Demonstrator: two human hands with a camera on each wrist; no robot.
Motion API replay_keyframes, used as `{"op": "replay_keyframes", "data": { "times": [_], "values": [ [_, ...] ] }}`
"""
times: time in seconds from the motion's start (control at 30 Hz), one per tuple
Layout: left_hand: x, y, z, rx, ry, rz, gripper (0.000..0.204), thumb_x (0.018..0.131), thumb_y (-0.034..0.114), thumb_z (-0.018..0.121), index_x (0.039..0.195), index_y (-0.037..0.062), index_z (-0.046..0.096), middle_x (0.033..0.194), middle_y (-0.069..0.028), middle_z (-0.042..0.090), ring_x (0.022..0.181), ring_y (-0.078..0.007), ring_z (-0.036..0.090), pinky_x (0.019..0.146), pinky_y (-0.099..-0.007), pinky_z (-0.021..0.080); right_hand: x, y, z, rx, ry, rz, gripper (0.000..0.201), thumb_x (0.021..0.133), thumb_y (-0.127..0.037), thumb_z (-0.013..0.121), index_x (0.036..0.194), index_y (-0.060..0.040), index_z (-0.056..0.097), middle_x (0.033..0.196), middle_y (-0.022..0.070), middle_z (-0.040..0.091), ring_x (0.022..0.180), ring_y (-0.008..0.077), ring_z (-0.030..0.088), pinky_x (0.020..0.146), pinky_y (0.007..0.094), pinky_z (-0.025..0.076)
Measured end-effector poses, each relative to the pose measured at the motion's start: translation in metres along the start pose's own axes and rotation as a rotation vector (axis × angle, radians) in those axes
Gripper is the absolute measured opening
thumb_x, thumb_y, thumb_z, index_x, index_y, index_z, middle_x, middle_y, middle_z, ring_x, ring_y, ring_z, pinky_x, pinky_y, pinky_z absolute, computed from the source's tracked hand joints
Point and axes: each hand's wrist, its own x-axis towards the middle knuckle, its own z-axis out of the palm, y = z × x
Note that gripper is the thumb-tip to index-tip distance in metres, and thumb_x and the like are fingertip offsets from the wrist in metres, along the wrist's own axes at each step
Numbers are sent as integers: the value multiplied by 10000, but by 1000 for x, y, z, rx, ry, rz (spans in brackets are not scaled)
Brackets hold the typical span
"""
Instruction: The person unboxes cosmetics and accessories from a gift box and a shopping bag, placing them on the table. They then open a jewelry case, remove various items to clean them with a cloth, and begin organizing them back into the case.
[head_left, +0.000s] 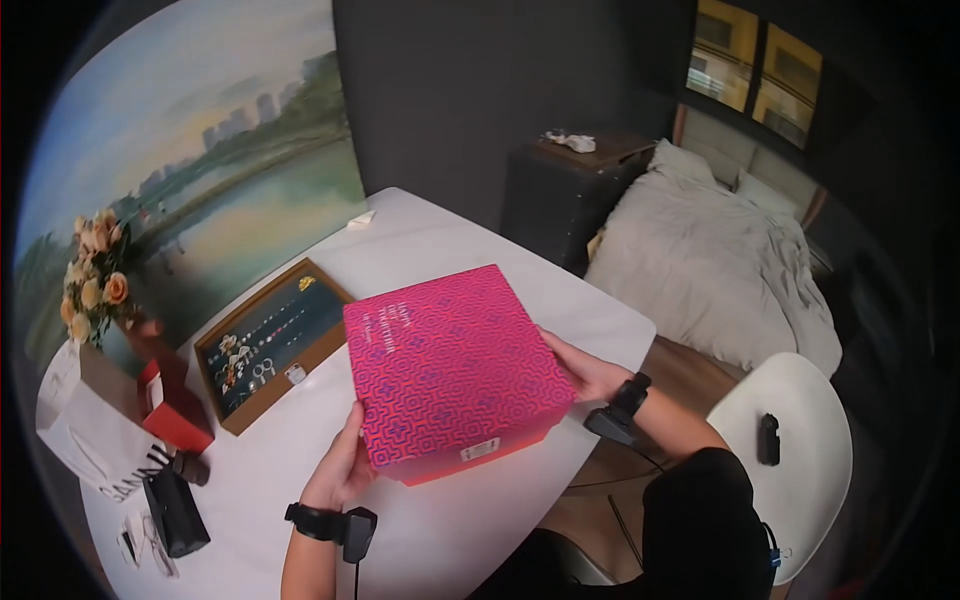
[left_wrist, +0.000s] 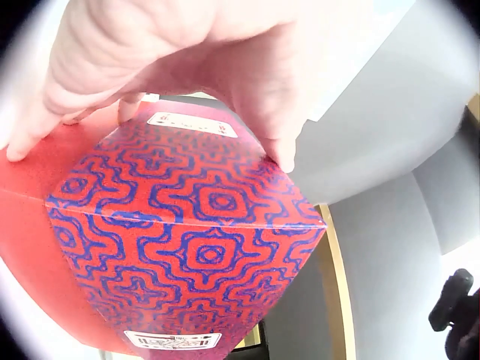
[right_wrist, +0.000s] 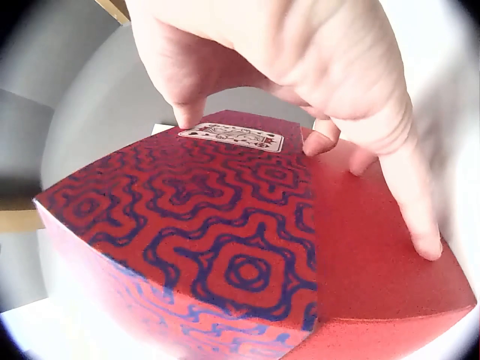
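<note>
A gift box (head_left: 455, 365) with a pink-and-purple maze-patterned lid tilts over the white table (head_left: 400, 225) in the head view, its lower part plain red. My left hand (head_left: 343, 465) holds the box's near left side. On the opposite side, my right hand (head_left: 590, 372) grips it too. In the left wrist view, the thumb presses the patterned lid (left_wrist: 210, 202) while fingers spread over the red base (left_wrist: 37, 184). The right wrist view has the thumb near a white playing-card label (right_wrist: 232, 137), fingers on the red side (right_wrist: 367, 240).
Left of the box lies a wooden display case (head_left: 262, 408) of jewellery. Beyond it stand a white paper bag (head_left: 85, 425), a red box (head_left: 185, 415), flowers (head_left: 97, 265) and a large painting (head_left: 260, 110). A black case (head_left: 177, 512) lies near glasses. A white chair (head_left: 735, 430) is at right.
</note>
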Motion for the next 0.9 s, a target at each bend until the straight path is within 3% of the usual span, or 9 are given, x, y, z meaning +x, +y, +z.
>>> {"op": "replay_keyframes", "data": {
  "times": [0.2, 0.27, 0.37, 0.67, 0.9],
  "values": [
    [7, -6, -10, 11, -60, -4, 676, 911, 632, 375, 1368, 135, 407, 1308, -97, 526, 1176, -257, 515, 966, -466, 413, 9, 5, -9, -44, 50, -36, 721, 882, -601, 496, 1373, -84, 393, 1310, 73, 495, 1135, 193, 534, 898, 390, 498],
    [6, -5, -7, -115, -95, -15, 624, 921, 584, 418, 1345, 126, 432, 1281, -68, 551, 1142, -219, 542, 933, -414, 443, 15, 8, -18, -81, 35, 15, 762, 851, -652, 496, 1349, -80, 427, 1267, 96, 519, 1077, 199, 570, 838, 400, 529],
    [5, -5, -7, -82, -68, -15, 657, 914, 613, 391, 1347, 121, 428, 1283, -72, 547, 1148, -228, 541, 929, -410, 453, 18, 9, -21, -132, 37, -7, 813, 814, -705, 495, 1325, -73, 457, 1228, 105, 534, 1036, 202, 592, 774, 385, 546],
    [5, -4, -3, -94, -44, -5, 659, 912, 613, 397, 1350, 120, 424, 1285, -71, 545, 1145, -229, 547, 921, -403, 468, 16, 8, -16, -174, 92, -20, 853, 793, -746, 480, 1306, -64, 476, 1163, 98, 571, 1101, 209, 546, 890, 462, 465],
    [3, -4, -4, -92, -82, -5, 643, 924, 589, 399, 1361, 118, 409, 1302, -78, 533, 1159, -230, 537, 941, -415, 454, 20, 8, -19, -165, 91, -15, 835, 790, -734, 501, 1287, -63, 487, 1166, 84, 569, 1087, 204, 557, 865, 412, 489]
  ]
}}
